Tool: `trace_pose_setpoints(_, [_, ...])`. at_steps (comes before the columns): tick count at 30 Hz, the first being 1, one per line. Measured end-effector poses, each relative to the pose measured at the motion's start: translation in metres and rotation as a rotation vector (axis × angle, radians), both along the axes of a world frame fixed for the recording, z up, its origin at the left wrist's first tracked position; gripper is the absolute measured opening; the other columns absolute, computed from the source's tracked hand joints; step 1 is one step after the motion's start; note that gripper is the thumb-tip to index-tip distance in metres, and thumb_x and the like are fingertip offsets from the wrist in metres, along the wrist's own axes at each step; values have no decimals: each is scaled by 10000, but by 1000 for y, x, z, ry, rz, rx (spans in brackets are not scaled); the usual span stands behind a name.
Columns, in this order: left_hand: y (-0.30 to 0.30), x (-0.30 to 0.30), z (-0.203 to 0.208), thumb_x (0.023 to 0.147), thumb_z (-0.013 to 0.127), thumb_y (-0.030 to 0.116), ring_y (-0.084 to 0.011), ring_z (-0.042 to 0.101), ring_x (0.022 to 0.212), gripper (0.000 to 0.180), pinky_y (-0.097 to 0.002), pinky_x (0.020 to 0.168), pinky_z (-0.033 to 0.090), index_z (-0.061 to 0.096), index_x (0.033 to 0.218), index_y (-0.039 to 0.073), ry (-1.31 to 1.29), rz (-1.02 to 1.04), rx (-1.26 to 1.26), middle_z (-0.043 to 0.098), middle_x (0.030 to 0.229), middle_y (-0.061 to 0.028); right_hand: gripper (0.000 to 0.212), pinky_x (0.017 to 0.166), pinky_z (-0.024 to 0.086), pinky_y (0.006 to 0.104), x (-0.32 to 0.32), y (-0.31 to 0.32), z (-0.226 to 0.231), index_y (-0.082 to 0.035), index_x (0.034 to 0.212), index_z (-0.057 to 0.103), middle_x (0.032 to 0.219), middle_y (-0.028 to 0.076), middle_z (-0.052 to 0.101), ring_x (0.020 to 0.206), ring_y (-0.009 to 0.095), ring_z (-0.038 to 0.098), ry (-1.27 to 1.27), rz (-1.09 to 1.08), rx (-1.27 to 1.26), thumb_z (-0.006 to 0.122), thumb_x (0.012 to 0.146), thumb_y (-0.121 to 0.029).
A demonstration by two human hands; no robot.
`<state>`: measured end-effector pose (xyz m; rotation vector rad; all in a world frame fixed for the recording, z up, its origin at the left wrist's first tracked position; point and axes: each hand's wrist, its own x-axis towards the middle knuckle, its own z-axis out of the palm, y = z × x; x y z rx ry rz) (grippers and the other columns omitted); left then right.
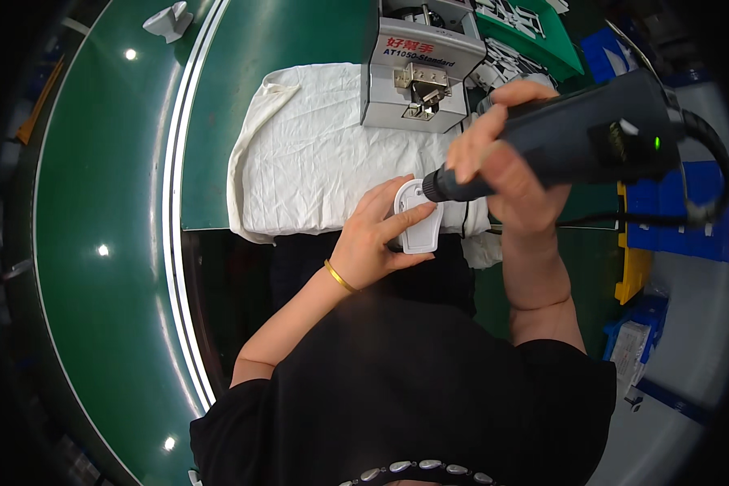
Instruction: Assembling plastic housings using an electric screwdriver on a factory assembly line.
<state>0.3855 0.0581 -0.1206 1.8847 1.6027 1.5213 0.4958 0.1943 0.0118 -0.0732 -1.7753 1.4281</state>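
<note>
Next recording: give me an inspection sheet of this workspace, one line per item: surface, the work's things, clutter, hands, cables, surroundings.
Surface: green bench with a crumpled white cloth spread on it.
Work's things: small white plastic part; dark electric screwdriver, its tip set on the part, a green light lit on its body.
Clutter: grey screw feeder machine on the cloth's far edge; white parts in a green tray behind it.
Hands: left hand grips the part; right hand wraps the screwdriver.
Cables: black cable loops from the screwdriver's rear.
Surroundings: green conveyor belt carrying one white part; blue bins on the right.
</note>
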Motion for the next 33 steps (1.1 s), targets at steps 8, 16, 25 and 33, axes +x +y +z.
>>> trace_pose_setpoints(8, [-12, 11, 27, 779, 607, 124, -388, 359, 1375, 413, -519, 1123, 336, 669, 1163, 261, 483, -82, -65, 423, 1491, -63, 397, 569, 524, 300, 103, 125, -7, -34, 1105, 552, 850, 64, 610, 695, 145, 611, -114, -796, -376, 800, 808, -125])
trace_pose_setpoints(16, [-18, -35, 47, 726, 651, 41, -337, 575, 1163, 321, -388, 892, 532, 610, 1028, 140, 563, 58, -55, 538, 1379, -88, 281, 638, 467, 302, 200, 227, -108, -1, 954, 640, 835, 55, 632, 698, 165, 580, -595, -1044, -465, 782, 750, -131])
trace_pose_setpoints(25, [-82, -183, 27, 764, 700, -56, -153, 635, 932, 449, -287, 742, 530, 511, 1165, 16, -218, 794, 135, 632, 1211, -133, 421, 830, 477, 314, 231, 257, -149, 23, 1200, 621, 1070, 101, 664, 927, 200, 614, -575, -1028, -268, 716, 818, -128])
trace_pose_setpoints(33, [-171, -296, -17, 663, 844, 403, -314, 688, 829, 484, -399, 803, 529, 691, 908, 13, 149, 1569, -429, 710, 900, -160, 576, 1007, 413, 367, 201, 216, -125, -29, 1350, 532, 1314, 179, 541, 1166, 279, 541, -563, -1246, 136, 743, 869, -265])
